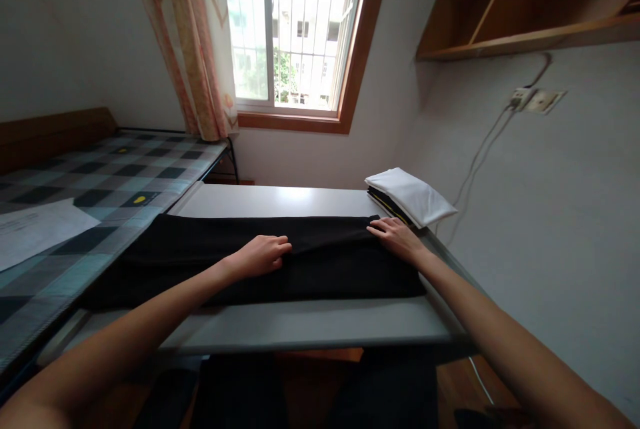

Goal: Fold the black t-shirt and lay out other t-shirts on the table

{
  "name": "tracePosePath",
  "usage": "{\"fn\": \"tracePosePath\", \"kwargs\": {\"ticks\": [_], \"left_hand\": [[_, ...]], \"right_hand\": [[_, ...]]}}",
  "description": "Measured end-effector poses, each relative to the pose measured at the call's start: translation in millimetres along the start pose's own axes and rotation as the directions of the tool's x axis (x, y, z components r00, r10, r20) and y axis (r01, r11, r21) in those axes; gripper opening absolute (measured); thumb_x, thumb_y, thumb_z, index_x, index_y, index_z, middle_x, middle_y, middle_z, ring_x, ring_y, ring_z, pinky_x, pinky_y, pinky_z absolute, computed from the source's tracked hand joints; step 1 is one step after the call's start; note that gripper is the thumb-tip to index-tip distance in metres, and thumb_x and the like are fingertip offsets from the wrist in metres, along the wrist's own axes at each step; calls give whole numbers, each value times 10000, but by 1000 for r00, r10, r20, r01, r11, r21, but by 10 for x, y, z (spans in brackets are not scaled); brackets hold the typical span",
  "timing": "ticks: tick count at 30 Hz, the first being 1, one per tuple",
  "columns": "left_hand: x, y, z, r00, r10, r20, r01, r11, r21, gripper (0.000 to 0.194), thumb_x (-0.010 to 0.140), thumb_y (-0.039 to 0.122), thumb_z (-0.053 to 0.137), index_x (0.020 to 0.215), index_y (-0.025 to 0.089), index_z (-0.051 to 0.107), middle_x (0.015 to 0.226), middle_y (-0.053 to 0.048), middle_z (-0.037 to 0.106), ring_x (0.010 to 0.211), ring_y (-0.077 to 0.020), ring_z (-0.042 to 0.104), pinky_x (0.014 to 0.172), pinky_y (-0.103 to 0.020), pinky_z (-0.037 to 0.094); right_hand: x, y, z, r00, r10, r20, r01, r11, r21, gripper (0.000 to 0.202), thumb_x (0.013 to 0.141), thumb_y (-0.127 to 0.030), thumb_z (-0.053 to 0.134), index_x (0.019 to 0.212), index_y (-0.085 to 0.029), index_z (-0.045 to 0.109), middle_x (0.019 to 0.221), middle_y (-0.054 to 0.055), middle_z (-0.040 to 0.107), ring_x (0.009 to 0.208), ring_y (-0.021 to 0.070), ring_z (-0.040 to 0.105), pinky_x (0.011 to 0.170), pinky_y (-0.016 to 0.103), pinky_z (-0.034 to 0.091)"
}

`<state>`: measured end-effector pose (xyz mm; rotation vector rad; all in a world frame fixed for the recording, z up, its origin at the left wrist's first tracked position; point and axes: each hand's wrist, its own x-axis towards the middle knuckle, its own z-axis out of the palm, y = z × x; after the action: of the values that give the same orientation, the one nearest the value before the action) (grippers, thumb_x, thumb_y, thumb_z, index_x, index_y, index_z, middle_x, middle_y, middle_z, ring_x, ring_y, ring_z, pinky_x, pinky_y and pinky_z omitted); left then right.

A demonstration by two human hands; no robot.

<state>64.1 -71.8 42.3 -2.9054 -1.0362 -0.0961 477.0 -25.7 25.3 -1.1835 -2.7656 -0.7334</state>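
A long piece of folded black cloth (330, 275), which looks like a pair of trousers, lies across the white table (330, 325). My left hand (263, 253) rests at its middle with curled fingers pinching the fabric. At the far right corner, my right hand (395, 235) grips the edge of the cloth between thumb and fingers. A shallow crease runs through the fabric between the two hands. The cloth's left end narrows towards the bed side of the table.
Behind my right hand sits a stack of folded clothes (410, 194), white on top. A checkered bed (165, 169) with a paper sheet (43, 229) adjoins the table's left side. The wall with a plugged-in cord (483, 142) stands right; a window (300, 35) lies ahead.
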Motion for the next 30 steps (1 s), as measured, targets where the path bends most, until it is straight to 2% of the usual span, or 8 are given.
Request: {"fn": "tracePosePath", "kwargs": {"ticks": [4, 8, 11, 14, 19, 24, 27, 30], "left_hand": [[-15, 16, 56, 999, 38, -34, -38, 999, -6, 226, 794, 118, 531, 993, 201, 600, 952, -36, 618, 821, -186, 633, 681, -271, 458], [-125, -42, 122, 995, 65, -79, -66, 998, -10, 226, 850, 145, 532, 1056, 202, 604, 955, -42, 621, 833, -185, 623, 717, -276, 466], [-356, -201, 142, 992, 76, -105, -80, 996, -37, 185, 924, 213, 492, 1059, 202, 618, 931, -44, 623, 829, -175, 617, 738, -272, 470], [-726, -453, 99, 991, 61, -120, -71, 994, -88, 216, 951, 246, 455, 1060, 214, 639, 935, -47, 627, 839, -163, 608, 780, -268, 470], [-1513, -955, -101, 986, -163, 39, 166, 979, -120, 227, 885, 265, 479, 1002, 233, 671, 954, -39, 638, 871, -180, 606, 817, -293, 468], [-2216, -1371, -225, 878, -456, 144, 472, 875, -108, 224, 787, 284, 498, 947, 241, 647, 972, -3, 654, 899, -198, 597, 833, -329, 473], [-2422, -1484, -220, 851, -501, 158, 521, 842, -137, 231, 798, 310, 460, 913, 230, 643, 957, 3, 656, 892, -194, 592, 838, -333, 475], [-2461, -1486, -209, 842, -509, 178, 533, 835, -136, 284, 831, 372, 420, 900, 228, 655, 943, 3, 649, 852, -179, 589, 816, -328, 477]], "right_hand": [[-56, 35, -17, 998, 34, -56, -35, 999, -3, 393, 847, -112, 544, 1189, -245, 686, 1142, 130, 612, 1032, 253, 542, 899, 384, 404], [-122, 55, -12, 995, 36, -97, -39, 999, -25, 381, 862, -116, 533, 1191, -234, 683, 998, 111, 612, 912, 228, 528, 853, 358, 407], [-157, 62, 2, 993, 17, -120, -20, 1000, -22, 349, 868, -115, 522, 1157, -207, 695, 951, 103, 617, 879, 219, 523, 846, 352, 406], [-172, 54, 31, 993, 12, -115, -12, 1000, 5, 325, 876, -132, 520, 1128, -220, 705, 937, 94, 620, 863, 213, 528, 832, 347, 412], [-167, 38, 99, 995, 61, -75, -55, 995, 87, 334, 879, -130, 508, 1121, -234, 714, 923, 91, 625, 822, 203, 546, 808, 345, 441], [-163, 56, 107, 994, 82, -71, -71, 986, 149, 332, 885, -146, 506, 1116, -248, 722, 912, 90, 629, 793, 197, 559, 793, 347, 464], [-162, 64, 93, 994, 81, -66, -70, 986, 154, 326, 885, -159, 514, 1109, -260, 728, 917, 89, 634, 797, 199, 564, 794, 354, 472], [-165, 77, 79, 995, 91, -35, -84, 981, 177, 333, 873, -150, 527, 1108, -270, 730, 926, 87, 645, 806, 199, 577, 797, 357, 480]]}}
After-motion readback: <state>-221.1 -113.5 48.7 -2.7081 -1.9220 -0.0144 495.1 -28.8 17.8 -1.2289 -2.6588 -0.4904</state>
